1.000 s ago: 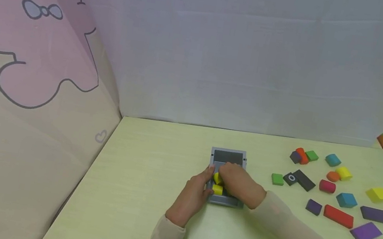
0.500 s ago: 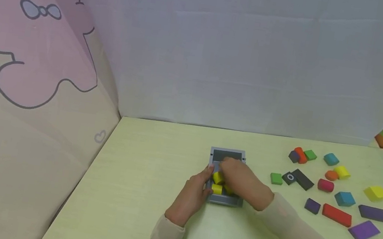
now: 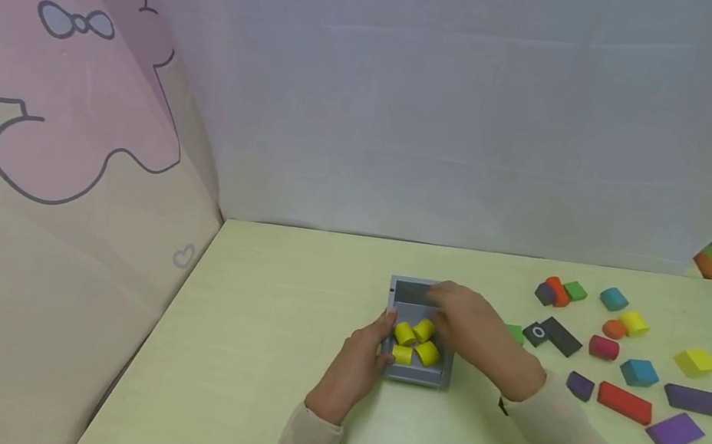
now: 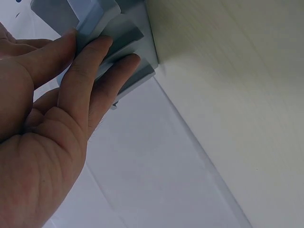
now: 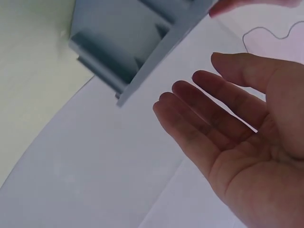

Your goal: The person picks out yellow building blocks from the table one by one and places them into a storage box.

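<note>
A small grey box (image 3: 413,378) sits on the table, with several yellow cylinder blocks (image 3: 427,353) lying in its front compartment. My left hand (image 3: 353,365) grips the box's left side; in the left wrist view, its fingertips (image 4: 105,42) meet the ridged grey outer wall (image 4: 124,45). Over the box's back right corner hovers my right hand (image 3: 472,330). The right wrist view shows that hand (image 5: 237,133) apart from the box (image 5: 123,42), its fingers loosely extended and nothing in the palm. The box's right rear rim is hidden behind it.
Loose coloured blocks spread over the table's right side, among them a red bar (image 3: 625,403), a purple slab (image 3: 675,432), a blue block (image 3: 640,372) and a black bar (image 3: 561,337). A white cloth (image 3: 471,116) hangs behind the table.
My right hand has lifted out of the box and shifted to the right and back, uncovering the yellow blocks. My left hand keeps its place on the box's left side.
</note>
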Demonstrator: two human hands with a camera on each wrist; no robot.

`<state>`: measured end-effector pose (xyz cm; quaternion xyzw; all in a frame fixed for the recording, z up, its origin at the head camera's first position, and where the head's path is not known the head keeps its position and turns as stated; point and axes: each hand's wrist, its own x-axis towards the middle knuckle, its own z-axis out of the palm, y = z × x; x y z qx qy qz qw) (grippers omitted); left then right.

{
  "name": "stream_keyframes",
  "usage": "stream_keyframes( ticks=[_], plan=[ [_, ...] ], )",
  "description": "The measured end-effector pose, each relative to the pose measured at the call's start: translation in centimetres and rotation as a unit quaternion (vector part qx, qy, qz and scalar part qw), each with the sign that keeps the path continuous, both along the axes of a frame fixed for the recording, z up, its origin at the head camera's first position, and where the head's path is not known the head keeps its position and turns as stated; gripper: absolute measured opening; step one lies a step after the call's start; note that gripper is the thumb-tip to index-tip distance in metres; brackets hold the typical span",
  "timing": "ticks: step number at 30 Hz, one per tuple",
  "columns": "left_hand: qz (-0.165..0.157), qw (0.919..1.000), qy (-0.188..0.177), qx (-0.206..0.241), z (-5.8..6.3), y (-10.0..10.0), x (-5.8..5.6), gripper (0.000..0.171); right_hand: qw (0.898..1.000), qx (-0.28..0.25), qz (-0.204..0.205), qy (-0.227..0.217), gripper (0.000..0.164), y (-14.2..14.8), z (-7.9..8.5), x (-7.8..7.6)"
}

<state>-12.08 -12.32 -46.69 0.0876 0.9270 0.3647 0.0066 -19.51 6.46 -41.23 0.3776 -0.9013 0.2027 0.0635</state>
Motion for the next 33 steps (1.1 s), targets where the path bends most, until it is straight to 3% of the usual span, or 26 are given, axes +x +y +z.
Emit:
stream_keyframes(
  ticks=[9,17,33],
  plan=[
    [0.006,1.0,0.005,-0.004,0.1,0.0,0.1,0.072,0.999,0.001,-0.039,0.004,0.032,2.9,0.6,-1.0],
    [0.01,0.9999,-0.013,-0.002,0.1,0.1,0.0,0.072,0.996,0.008,-0.083,-0.021,0.033,5.9,1.0,-1.6],
    [0.011,0.9997,-0.02,0.002,0.1,0.0,0.1,0.072,0.991,-0.024,-0.126,-0.023,0.03,12.2,-0.1,-2.8]
  ],
)
